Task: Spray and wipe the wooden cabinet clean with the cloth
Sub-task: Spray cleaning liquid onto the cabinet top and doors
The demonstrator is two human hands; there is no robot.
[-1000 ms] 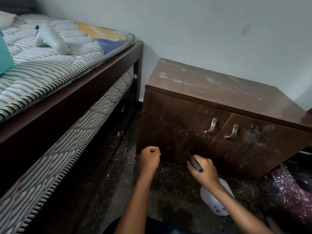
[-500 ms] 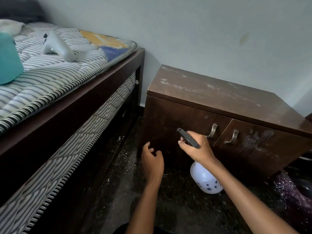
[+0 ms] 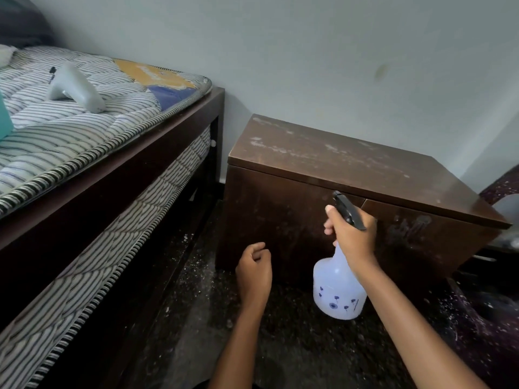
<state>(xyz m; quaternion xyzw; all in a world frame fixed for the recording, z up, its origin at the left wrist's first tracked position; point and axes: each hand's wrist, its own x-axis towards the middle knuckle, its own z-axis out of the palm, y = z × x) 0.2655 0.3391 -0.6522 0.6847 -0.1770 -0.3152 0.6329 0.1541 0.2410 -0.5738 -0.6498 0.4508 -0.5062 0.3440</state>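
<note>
A low dark wooden cabinet (image 3: 351,169) stands against the wall, its top streaked with pale dust and its doors smudged. My right hand (image 3: 352,237) grips the neck of a white spray bottle (image 3: 338,293) with a black trigger head (image 3: 348,210), held up in front of the cabinet's doors. The nozzle points toward the cabinet front. My left hand (image 3: 254,272) hangs lower left of the bottle with loosely curled fingers and holds nothing. No cloth is in view.
A bed with a striped mattress (image 3: 84,130) on a dark frame (image 3: 118,175) fills the left. A white handheld device (image 3: 77,89) and a teal object (image 3: 4,119) lie on it. The dark speckled floor (image 3: 202,318) runs between bed and cabinet. A purple speckled thing (image 3: 497,186) sits right.
My right hand has lifted the spray bottle from near the floor up to the cabinet doors. My left hand has stayed low and loosely curled. The view has moved closer to the cabinet.
</note>
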